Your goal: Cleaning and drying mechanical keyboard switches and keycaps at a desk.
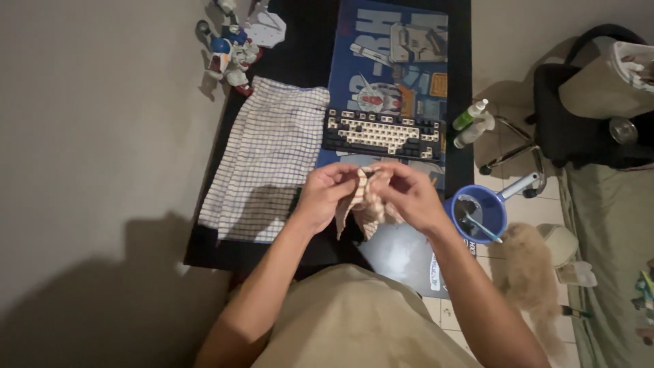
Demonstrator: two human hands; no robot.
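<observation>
Both hands meet above the surface's (272, 252) near edge: left hand (325, 194) and right hand (409, 194) each pinch the top of a small striped cloth (368, 204). It hangs limp, looks light and soft; gripping the edges suits it best.

Bare forearms, no sleeves in view; khaki-beige garment over the lap.

Green-and-white bottle (470, 114) plus clear bottle (473, 132), desk's right edge by keyboard (381, 132).
</observation>
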